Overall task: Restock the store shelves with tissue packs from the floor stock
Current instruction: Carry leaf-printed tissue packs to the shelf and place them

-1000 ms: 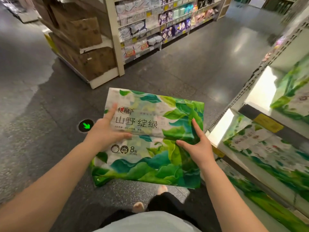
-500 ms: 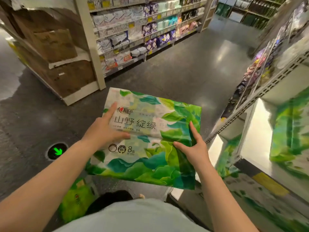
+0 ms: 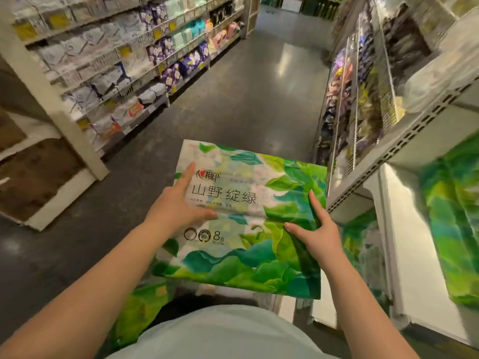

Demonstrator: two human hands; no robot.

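Note:
A large green and white tissue pack (image 3: 241, 229) with leaf print is held flat in front of my chest. My left hand (image 3: 176, 206) grips its left edge, thumb and forefinger lying on top. My right hand (image 3: 316, 234) grips the right side, thumb and forefinger spread on the wrapper. Just to the right stands the white shelf unit (image 3: 383, 156). More packs of the same print sit on it (image 3: 456, 216). Another such pack (image 3: 140, 307) lies on the floor by my left leg.
A dark aisle floor (image 3: 259, 86) runs ahead between two shelf rows. Left shelves (image 3: 124, 60) hold white, purple and pink packets. Brown cartons (image 3: 33, 177) fill the near end unit at the left. Mesh racks (image 3: 363, 86) with goods line the right.
The view has risen and swung right along the aisle. The pack stays in both hands and now sits closer to the right shelf edge. The green floor arrow has left view.

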